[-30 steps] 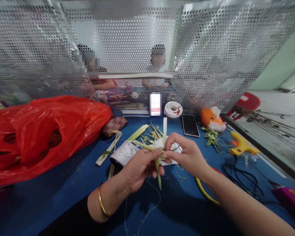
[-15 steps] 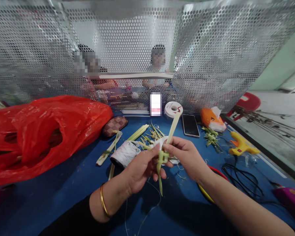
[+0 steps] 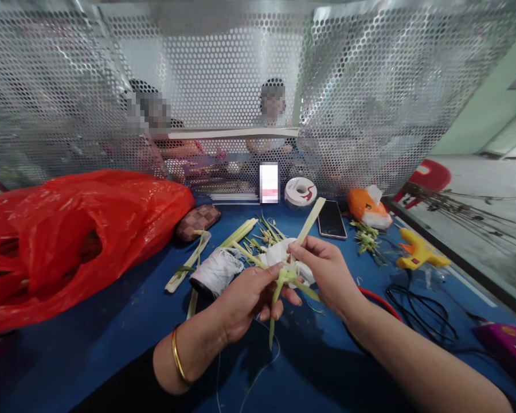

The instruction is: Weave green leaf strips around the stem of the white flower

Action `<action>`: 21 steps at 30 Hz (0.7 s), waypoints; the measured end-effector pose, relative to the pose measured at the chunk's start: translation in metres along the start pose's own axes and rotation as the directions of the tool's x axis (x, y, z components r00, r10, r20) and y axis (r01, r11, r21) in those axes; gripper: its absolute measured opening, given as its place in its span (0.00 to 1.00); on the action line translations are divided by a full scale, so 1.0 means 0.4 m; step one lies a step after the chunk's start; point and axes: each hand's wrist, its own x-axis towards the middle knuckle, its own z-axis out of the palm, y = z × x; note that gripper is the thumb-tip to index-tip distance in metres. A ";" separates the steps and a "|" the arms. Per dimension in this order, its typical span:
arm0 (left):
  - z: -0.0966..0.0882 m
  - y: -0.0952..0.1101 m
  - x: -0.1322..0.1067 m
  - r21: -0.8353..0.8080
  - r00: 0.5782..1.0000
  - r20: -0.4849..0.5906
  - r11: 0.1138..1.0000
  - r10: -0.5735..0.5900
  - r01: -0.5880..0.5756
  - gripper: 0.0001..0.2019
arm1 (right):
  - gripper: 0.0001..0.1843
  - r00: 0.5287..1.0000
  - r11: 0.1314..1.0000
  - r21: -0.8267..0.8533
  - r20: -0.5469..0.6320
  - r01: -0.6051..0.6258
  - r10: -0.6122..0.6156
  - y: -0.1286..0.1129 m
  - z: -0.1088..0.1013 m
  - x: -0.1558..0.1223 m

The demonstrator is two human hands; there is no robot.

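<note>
My left hand [image 3: 258, 292] is closed, thumb on top, on a woven knot of pale green leaf strips [image 3: 287, 276] whose ends stick out several ways. Between thumb and fingers, my right hand [image 3: 324, 269] pinches one flat strip [image 3: 312, 221] that rises from the knot toward the back right. Beneath the hands lies a white crumpled piece [image 3: 279, 250], partly hidden. A spool of white thread [image 3: 217, 269] rests on its side left of the knot. Several cut leaf strips [image 3: 241, 232] and trimmings [image 3: 270, 229] are spread behind the hands.
A red plastic bag [image 3: 133, 201] fills the left side, near a checked pouch [image 3: 198, 222]. Toward the back are a ribbon roll [image 3: 301, 192], a phone [image 3: 332, 219] and an orange tissue pack [image 3: 372, 211]. On the right lie a yellow glue gun [image 3: 421, 250] and black cable [image 3: 421, 312]. Perforated metal sheeting [image 3: 232, 69] stands behind.
The knot has turned in my left hand, and its strip ends now spread out to the sides. My right hand has moved slightly right, tilting the upper strip rightward.
</note>
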 end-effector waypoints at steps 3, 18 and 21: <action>0.003 0.006 -0.002 -0.051 0.993 -0.111 0.998 0.027 -0.033 0.19 | 0.16 0.997 0.987 -0.150 -0.029 0.062 -0.067 0.003 -0.009 0.010; 0.000 0.044 -0.011 -0.144 0.938 -0.308 0.967 0.157 -0.209 0.20 | 0.14 0.896 0.968 -0.163 0.430 0.193 -0.107 0.026 0.066 -0.056; -0.004 0.050 -0.014 -0.094 0.950 -0.235 0.968 0.207 -0.234 0.18 | 0.18 0.914 0.986 -0.110 0.398 0.129 -0.075 0.016 0.065 -0.055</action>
